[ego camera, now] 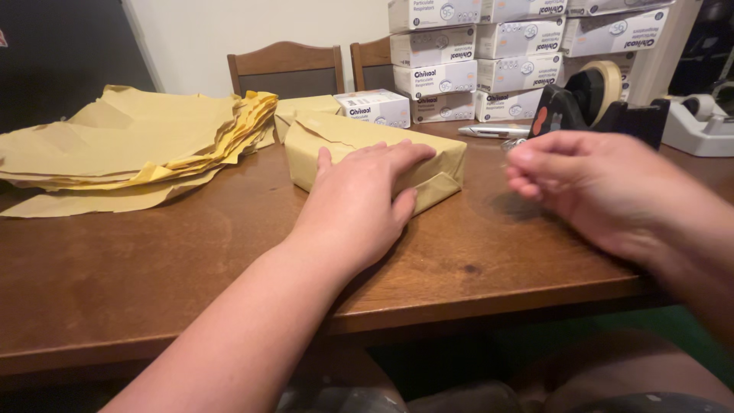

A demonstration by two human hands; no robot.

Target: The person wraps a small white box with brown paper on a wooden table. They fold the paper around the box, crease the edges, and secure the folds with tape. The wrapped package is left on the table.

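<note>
A box wrapped in yellow-brown paper point(348, 138) lies on the brown wooden table point(153, 252). My left hand point(359, 199) rests flat on top of it, fingers spread, pressing the paper down near the folded end flap. My right hand point(589, 183) hovers blurred above the table to the right of the parcel, its fingers curled together near a black tape dispenser point(592, 103). Whether a piece of tape is pinched in the fingertips cannot be made out.
A stack of yellow-brown paper sheets point(130, 141) lies at the left. White boxes point(505, 53) are stacked at the back, one white box point(375, 105) beside the parcel. A grey pen-like cutter point(493, 131), a white dispenser point(699, 122) and two chairs point(287, 69) stand behind.
</note>
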